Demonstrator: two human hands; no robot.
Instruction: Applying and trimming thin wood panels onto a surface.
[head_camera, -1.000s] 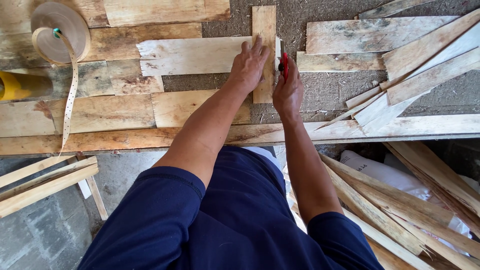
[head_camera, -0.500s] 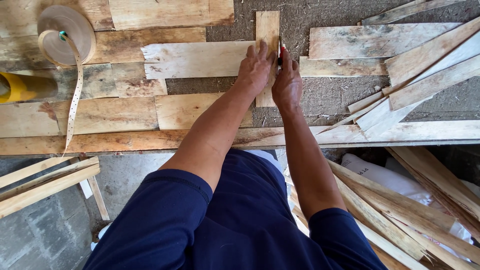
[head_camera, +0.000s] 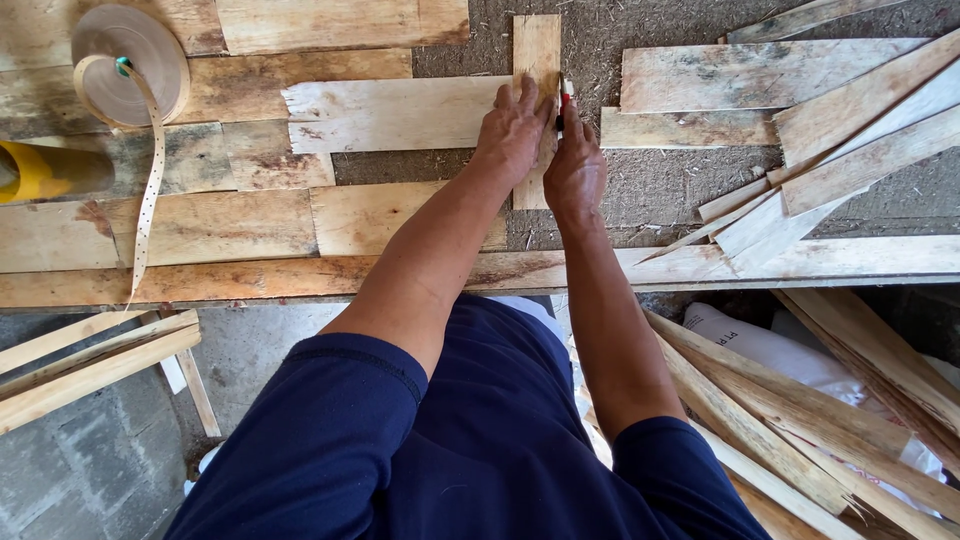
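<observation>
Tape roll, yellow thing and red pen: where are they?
Tape roll (head_camera: 135, 62), head view, on its flat side.
Yellow thing (head_camera: 40, 170), head view, on its body.
Red pen (head_camera: 566, 100), head view, on its tip above the right hand (head_camera: 574, 172).

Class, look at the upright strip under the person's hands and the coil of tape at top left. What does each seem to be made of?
Upright strip: rough, unfinished wood; pale grain and splintery edges show. Coil of tape: probably paper or thin veneer, matte tan, with a perforated loose end hanging down. The left hand presses the strip; the right hand holds a small red tool, material unclear.
</observation>
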